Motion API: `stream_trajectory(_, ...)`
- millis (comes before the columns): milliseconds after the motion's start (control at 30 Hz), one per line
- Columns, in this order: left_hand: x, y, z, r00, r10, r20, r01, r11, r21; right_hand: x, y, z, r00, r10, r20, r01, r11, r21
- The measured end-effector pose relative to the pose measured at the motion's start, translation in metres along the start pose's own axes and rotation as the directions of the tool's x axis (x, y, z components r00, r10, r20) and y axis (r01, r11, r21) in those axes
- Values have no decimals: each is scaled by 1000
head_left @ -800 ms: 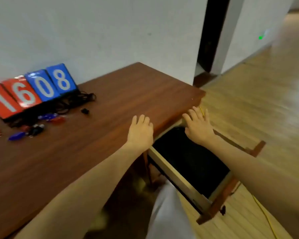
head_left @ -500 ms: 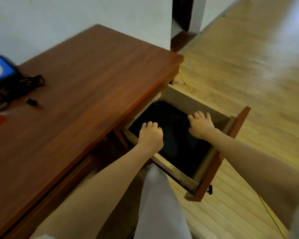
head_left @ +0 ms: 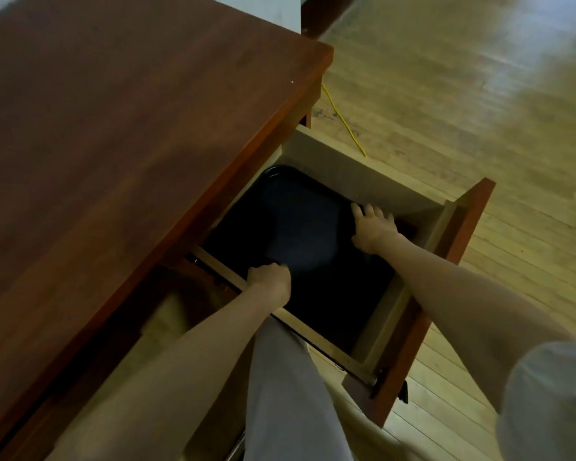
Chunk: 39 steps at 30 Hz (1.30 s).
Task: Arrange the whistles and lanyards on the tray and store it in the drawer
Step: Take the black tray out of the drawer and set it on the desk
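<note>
The table (head_left: pixel 113 128) has a reddish-brown wooden top and fills the left of the view, its corner meeting a white wall (head_left: pixel 263 8) at the top. Below its long edge the drawer (head_left: pixel 356 171) is pulled out, with pale inner walls and a red-brown front panel standing towards the right. The black tray (head_left: pixel 300 221) lies flat in the drawer and covers most of its bottom, with its far end under the table's edge; a dim sheen shows on its dark surface.

The left hand (head_left: pixel 269 281) is at the tray's near side, just over the drawer's side rail, and grips the tray's edge with curled fingers. The right hand (head_left: pixel 373 227) lies on the opposite side of the tray, close to the far drawer wall, fingers straight and slightly spread.

The floor (head_left: pixel 479 111) is pale wooden planking. A yellow cable (head_left: pixel 343 121) runs across it from beside the table's corner to behind the drawer. A grey trouser leg (head_left: pixel 286 394) shows below the drawer.
</note>
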<state>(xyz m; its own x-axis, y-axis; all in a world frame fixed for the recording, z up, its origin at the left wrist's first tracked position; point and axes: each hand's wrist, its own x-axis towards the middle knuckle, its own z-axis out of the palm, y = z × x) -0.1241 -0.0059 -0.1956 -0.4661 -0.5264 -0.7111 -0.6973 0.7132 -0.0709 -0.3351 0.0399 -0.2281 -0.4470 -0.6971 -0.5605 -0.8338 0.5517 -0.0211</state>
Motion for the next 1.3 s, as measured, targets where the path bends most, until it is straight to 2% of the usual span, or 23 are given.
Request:
stream_trajectory(167, 22, 4, 1, 988, 156, 15, -156, 988, -2, 16, 2, 13, 999, 19, -47, -17, 999, 43)
stream_trajectory(300, 34, -3, 6, 950, 312, 23, -312, 944, 107, 19, 1, 18, 995, 10, -101, -4, 998, 64)
stream_trajectory(400, 39, -8, 6, 907, 420, -28, -408, 893, 188, 20, -1, 16, 986, 10, -168, 1, 998, 69)
stream_trajectory(500, 39, -10, 7, 892, 445, -82, -420, 881, 219, 22, -3, 11, 982, 25, -187, -9, 996, 87)
stream_trajectory(633, 35, -12, 4, 871, 459, -175, -406, 873, 271, 28, 9, -9, 990, 64, -125, -45, 988, 148)
stream_trajectory(733, 27, -15, 2, 831, 500, -243, -432, 856, 283, 26, 17, -23, 993, 32, -110, -17, 991, 133)
stream_trajectory(833, 15, -21, 1, 764, 532, -365, -494, 847, 199, 19, 15, -33, 997, 21, -80, -12, 994, 110)
stream_trajectory(867, 10, -24, 1, 750, 520, -409, -506, 849, 153, 16, 13, -35, 997, 24, -77, -15, 995, 103)
stream_trajectory(967, -7, -34, 0, 767, 434, -473, -460, 885, 66, 5, 10, -41, 993, 33, -110, -24, 997, 78)
stream_trajectory(1100, -30, -40, 3, 691, 315, -650, -465, 883, -67, -9, 7, -47, 986, 68, -155, -51, 992, 113)
stream_trajectory(1233, -48, -34, 3, 727, 99, -680, -411, 855, -315, -26, 6, -49, 982, 108, -153, -84, 984, 159)
stream_trajectory(1300, -56, -30, 3, 763, -50, -645, -374, 780, -502, -37, 5, -49, 985, 116, -127, -93, 980, 176)
